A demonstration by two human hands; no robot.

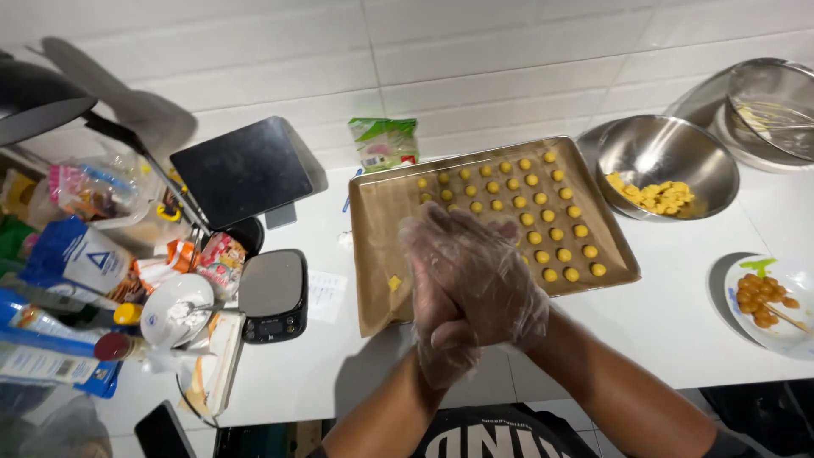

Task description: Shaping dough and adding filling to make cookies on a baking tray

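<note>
Fingers pressed flat together, palm against palm, right hand laid over left hand; both in thin clear gloves, crinkled at the wrists; whatever sits between the palms hidden, cannot tell if anything does; hands up above the near edge of the tray, over the white bench.

Just behind the fingers, rows of small yellow balls lined up on brown paper across the far and right part of the tray; near-left part of the paper bare save one yellow scrap.

Out to the right, touching the tray's corner, a steel bowl with yellow lumps heaped on its near side; beyond it a second steel bowl tipped against the tiled wall; nearer, at the bench's right edge, a white plate holding brown-orange balls and a stick.

Behind the tray, a green packet leaning at the wall.

Out to the left, a small black scale, a dark square board standing tilted, a white cup, then a jumble of packets and bottles at the bench's end.
</note>
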